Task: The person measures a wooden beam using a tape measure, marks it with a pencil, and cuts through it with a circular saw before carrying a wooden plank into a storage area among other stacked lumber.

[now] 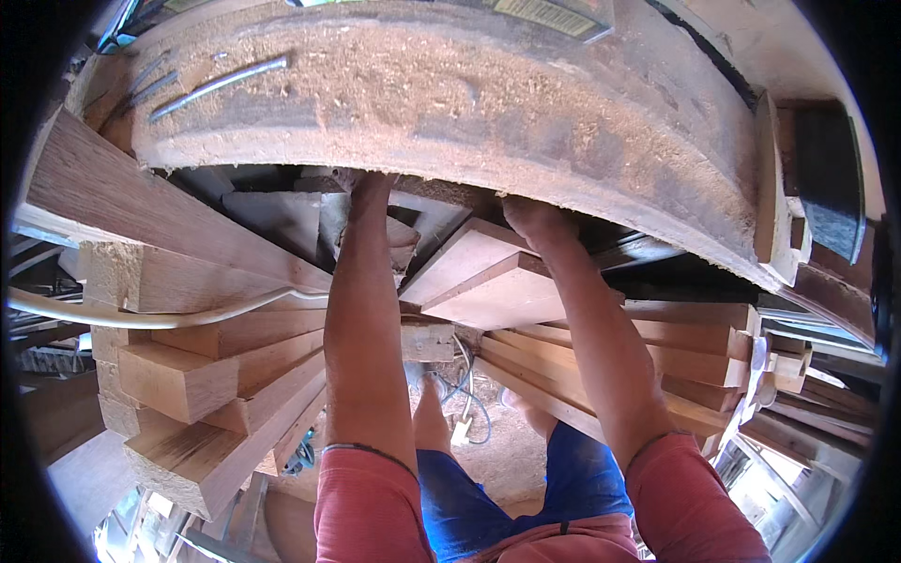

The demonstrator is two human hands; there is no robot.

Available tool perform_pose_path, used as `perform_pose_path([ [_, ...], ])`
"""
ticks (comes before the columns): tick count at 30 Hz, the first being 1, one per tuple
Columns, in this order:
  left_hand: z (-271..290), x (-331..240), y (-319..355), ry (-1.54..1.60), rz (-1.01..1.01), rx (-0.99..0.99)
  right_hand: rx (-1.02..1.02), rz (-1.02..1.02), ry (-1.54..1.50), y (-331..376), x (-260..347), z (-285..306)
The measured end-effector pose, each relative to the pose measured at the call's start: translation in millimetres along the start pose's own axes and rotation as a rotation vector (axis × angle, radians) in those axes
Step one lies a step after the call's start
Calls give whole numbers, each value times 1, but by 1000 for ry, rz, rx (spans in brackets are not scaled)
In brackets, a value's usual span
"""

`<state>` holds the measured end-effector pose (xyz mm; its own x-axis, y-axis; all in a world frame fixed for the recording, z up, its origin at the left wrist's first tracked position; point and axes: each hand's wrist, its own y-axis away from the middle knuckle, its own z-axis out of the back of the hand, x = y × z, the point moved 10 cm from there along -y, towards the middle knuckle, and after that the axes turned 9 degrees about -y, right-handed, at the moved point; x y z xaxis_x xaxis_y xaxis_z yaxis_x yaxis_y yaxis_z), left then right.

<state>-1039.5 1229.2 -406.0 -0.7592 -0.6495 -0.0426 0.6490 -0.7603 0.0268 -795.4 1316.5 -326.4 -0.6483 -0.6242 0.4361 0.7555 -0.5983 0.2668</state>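
Note:
Both my arms reach forward into the dark space under a thick, sawdust-covered wooden worktop (469,103). My left hand (371,183) goes under its front edge, and its fingers are hidden. My right hand (540,220) is at the same edge, farther right. It looks closed, with its fingertips and whatever they hold out of sight. Between the hands, a strip of rough wood (446,190) shows just below the edge. Pale, angled boards (497,286) lie beneath the worktop, close to my right wrist.
Stacked timber beams (188,375) stand on the left, crossed by a white hose or cable (141,319). More stacked planks (694,352) are on the right. Large nails or metal rods (221,87) lie on the worktop. A cord (479,418) lies on the floor between my legs.

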Motion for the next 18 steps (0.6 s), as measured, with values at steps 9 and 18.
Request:
perform_pose_path([
  [9, -1, 1, -4, 1, -7, 10, -84, -109, 65, 10, 4, 19],
  [18, -5, 7, -2, 1, -19, 25, 44, -160, 0, 1, 1, 6],
])
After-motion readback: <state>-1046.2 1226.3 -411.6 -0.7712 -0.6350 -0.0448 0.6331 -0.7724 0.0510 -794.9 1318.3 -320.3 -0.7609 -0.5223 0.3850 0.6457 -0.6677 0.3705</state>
